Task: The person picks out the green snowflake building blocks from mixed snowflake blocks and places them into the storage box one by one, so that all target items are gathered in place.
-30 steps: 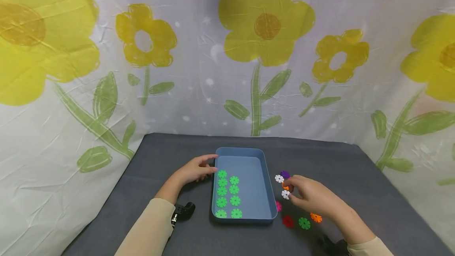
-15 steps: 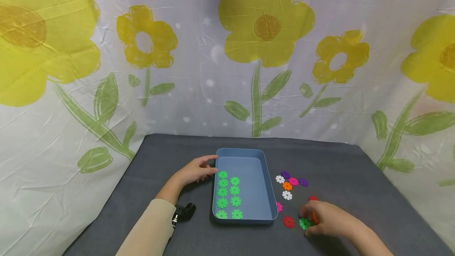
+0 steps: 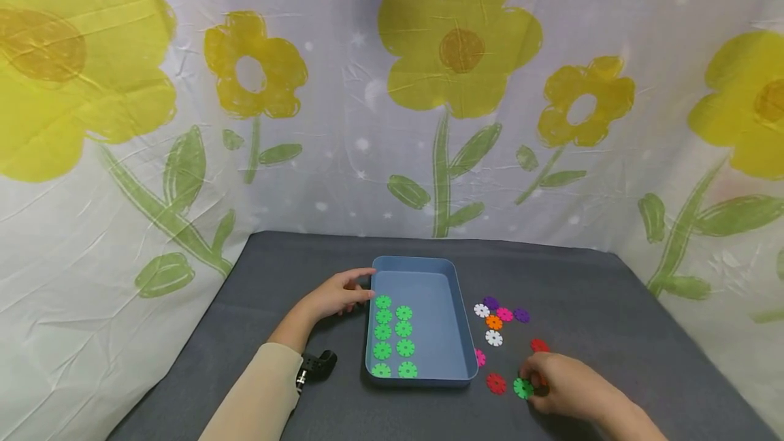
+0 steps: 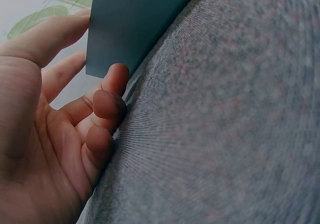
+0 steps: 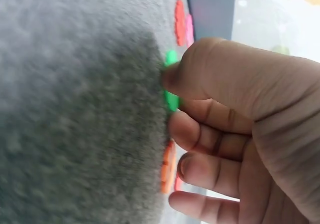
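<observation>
A blue rectangular tray lies on the table with several green snowflake discs in two columns on its left side. My left hand is at the tray's left edge, thumb and forefinger straight and touching the rim; in the left wrist view the other fingers bend loosely beside the tray wall. To the right of the tray, my right hand pinches a loose green snowflake disc at the table surface. In the right wrist view the thumb covers part of that green disc.
Loose discs lie right of the tray: red, white, orange, pink and purple. Another red disc is just beyond the right hand. A flowered cloth hangs behind the dark table.
My right hand has moved from above the white and orange discs, toward me and right, to the loose green disc, and its fingers have closed on it. The left hand stays at the tray.
</observation>
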`<state>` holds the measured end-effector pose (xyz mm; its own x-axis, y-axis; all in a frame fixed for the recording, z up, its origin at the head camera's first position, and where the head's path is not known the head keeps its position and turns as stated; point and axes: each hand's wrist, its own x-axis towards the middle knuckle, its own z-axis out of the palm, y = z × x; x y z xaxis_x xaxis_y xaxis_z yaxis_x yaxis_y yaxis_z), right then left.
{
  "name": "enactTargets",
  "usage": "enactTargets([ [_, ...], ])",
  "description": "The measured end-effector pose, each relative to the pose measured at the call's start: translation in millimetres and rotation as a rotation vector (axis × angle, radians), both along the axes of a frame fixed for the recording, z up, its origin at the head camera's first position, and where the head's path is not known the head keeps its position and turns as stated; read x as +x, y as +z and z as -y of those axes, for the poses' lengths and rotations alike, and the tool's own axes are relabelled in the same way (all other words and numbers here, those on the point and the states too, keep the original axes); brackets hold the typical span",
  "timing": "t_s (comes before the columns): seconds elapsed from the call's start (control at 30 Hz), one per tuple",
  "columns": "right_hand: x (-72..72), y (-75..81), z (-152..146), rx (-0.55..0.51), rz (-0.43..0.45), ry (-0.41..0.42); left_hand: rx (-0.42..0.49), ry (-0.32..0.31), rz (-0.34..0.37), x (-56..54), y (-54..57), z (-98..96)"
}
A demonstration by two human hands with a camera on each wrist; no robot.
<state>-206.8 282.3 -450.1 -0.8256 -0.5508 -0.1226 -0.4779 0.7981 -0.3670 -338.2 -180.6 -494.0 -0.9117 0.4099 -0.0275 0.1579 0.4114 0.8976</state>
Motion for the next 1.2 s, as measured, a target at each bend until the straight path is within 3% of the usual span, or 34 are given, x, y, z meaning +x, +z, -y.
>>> enactTargets([
  [0.23, 1.4, -1.1, 4.3, 0.036, -0.004, -0.034, -0.005, 0.012, -0.002, 0.8, 0.0, -1.2],
  [0.43, 1.0, 8.4, 6.0, 0.001, -0.112, -0.03, -0.005, 0.012, 0.003, 0.7, 0.0, -2.5],
  [0.57, -6.4, 19.7, 8.5, -0.05, -0.18, -0.005, -0.01, 0.016, 0.0, 1.3, 0.7, -1.9],
  [0.8, -20.4, 40.0, 18.1, -0.101, -0.166, -0.019, -0.014, 0.02, -0.01, 1.4, 0.4, -0.3],
  [1.0, -31.1, 52.9, 39.8, -0.069, -0.246, 0.0, -0.001, 0.012, -0.007, 1.6, -0.7, 0.2],
  [1.2, -42.8, 64.9, 69.0, -0.044, -0.253, -0.009, -0.002, 0.012, -0.006, 1.2, 1.3, -1.1],
])
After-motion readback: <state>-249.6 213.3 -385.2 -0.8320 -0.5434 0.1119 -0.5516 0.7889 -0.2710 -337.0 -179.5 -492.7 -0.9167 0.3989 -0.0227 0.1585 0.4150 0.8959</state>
